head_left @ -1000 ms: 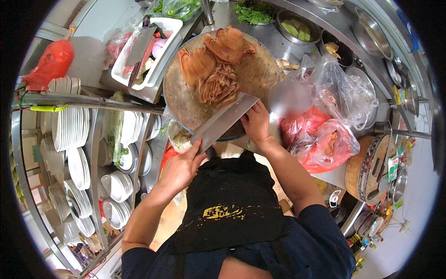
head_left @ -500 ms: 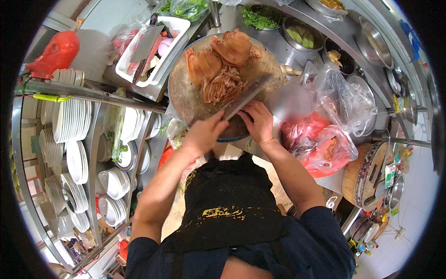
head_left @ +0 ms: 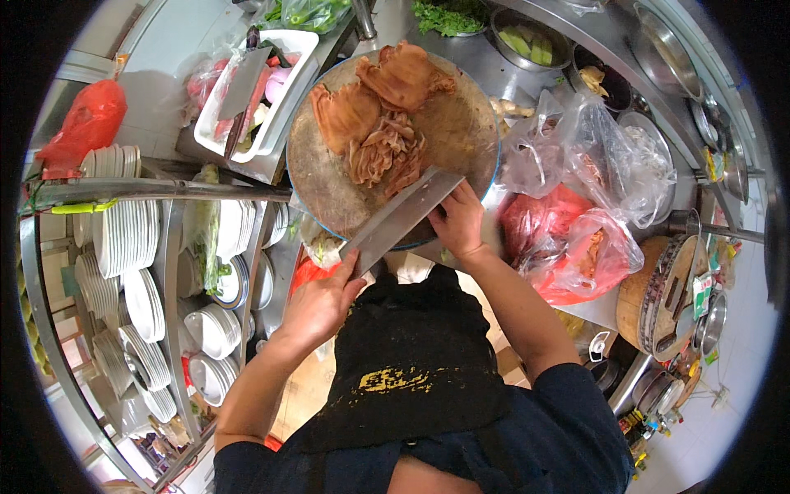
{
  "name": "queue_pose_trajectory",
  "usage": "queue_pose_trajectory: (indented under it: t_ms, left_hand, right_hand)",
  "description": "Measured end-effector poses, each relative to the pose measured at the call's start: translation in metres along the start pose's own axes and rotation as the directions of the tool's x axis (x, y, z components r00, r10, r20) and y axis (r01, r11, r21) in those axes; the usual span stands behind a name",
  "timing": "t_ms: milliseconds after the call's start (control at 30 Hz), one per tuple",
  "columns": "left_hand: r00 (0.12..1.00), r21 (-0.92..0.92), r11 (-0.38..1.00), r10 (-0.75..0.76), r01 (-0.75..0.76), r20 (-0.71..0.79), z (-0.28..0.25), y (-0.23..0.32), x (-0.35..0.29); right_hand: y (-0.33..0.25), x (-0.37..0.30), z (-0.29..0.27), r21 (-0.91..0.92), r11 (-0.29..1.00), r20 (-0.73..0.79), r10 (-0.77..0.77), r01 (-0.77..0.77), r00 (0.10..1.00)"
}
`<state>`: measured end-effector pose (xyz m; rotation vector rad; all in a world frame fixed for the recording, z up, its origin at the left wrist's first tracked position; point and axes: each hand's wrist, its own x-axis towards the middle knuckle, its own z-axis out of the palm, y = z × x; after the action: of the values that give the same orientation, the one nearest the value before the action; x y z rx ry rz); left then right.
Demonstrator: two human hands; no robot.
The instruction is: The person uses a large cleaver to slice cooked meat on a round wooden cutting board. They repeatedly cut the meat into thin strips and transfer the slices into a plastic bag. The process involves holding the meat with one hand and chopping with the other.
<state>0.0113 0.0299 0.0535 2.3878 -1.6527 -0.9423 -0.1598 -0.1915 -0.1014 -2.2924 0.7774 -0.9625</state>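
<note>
A round wooden chopping block [head_left: 329,189] carries pieces of brown cooked meat [head_left: 378,123], some whole and some sliced. A broad steel cleaver [head_left: 403,216] lies slanted over the block's near edge. My right hand [head_left: 459,222] grips its handle end at the upper right. My left hand [head_left: 321,305] is below the block, with thumb and fingertips pinching the blade's lower left end. A black apron [head_left: 403,362] covers my front below both hands.
A white tray [head_left: 304,62] with a second cleaver [head_left: 243,86] sits left of the block. Stacks of white plates [head_left: 123,239] fill racks on the left, near a red bag [head_left: 82,123]. Clear and red plastic bags [head_left: 576,189] crowd the right, with metal bowls of greens [head_left: 453,16] behind.
My left hand slid up along the blade half a second ago and has come back down to its lower end. The cleaver stays slanted over the block's near edge.
</note>
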Motion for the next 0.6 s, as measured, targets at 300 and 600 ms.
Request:
queue_pose_trajectory:
  t_ms: [300,600]
  left_hand:
    - [0.992,-0.085,0.996,-0.040,0.031,-0.117,0.036,0.031,0.077]
    - [0.999,-0.170,0.985,0.015,-0.023,-0.048,-0.022,0.021,0.034]
  right_hand:
    - [-0.002,0.004,0.002,-0.028,1.000,-0.027,-0.002,0.002,1.000]
    - [-0.004,0.011,-0.001,-0.018,0.998,-0.071,-0.059,0.058,0.996]
